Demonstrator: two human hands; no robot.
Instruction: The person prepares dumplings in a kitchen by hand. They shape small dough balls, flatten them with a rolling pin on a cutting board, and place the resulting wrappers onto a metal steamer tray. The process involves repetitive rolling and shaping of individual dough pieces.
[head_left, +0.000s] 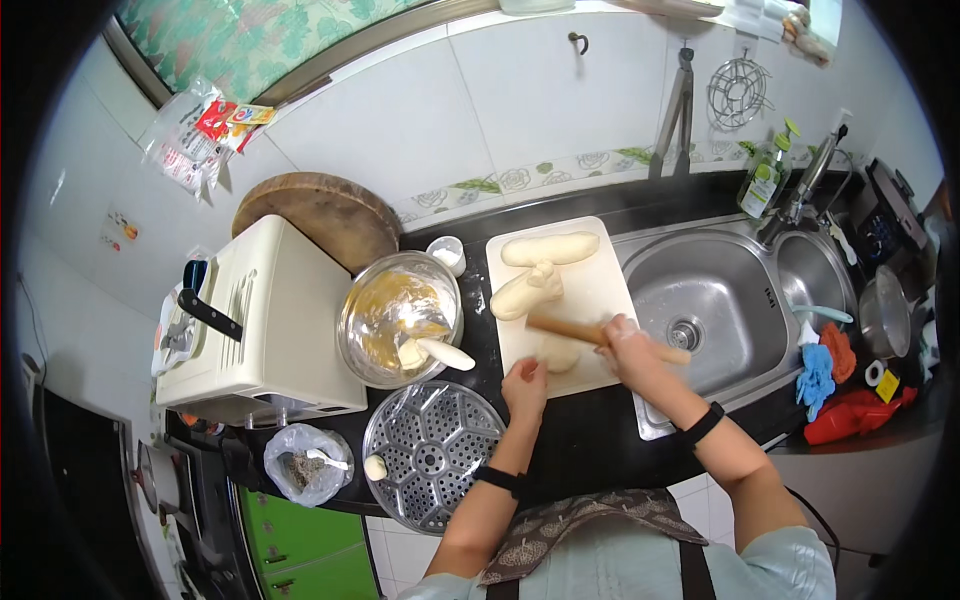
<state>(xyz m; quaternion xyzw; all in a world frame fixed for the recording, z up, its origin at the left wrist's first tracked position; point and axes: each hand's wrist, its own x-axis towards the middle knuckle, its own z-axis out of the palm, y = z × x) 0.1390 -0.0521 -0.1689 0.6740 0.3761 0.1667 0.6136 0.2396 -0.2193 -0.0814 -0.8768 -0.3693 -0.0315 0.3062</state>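
My right hand (628, 349) is closed around a wooden rolling pin (566, 328), which is tilted over the lower part of a cream cutting board (600, 289). Beneath the pin lies a small flattened piece of dough (559, 354), partly hidden. My left hand (525, 382) is at the board's lower left edge, fingers curled beside that dough; whether it grips the dough's edge cannot be told. Two thick rolls of dough lie higher on the board: a long smooth one (551, 249) at the top, and a shorter one (525, 292) with a lumpy end below it.
Left of the board stand a metal bowl (352, 322) with a pale-handled utensil and a small white cup (448, 255). A perforated steamer tray (429, 457) holds one small dough piece (375, 467). A bagged bowl (309, 465) is farther left. The steel sink (709, 300) adjoins the board's right side.
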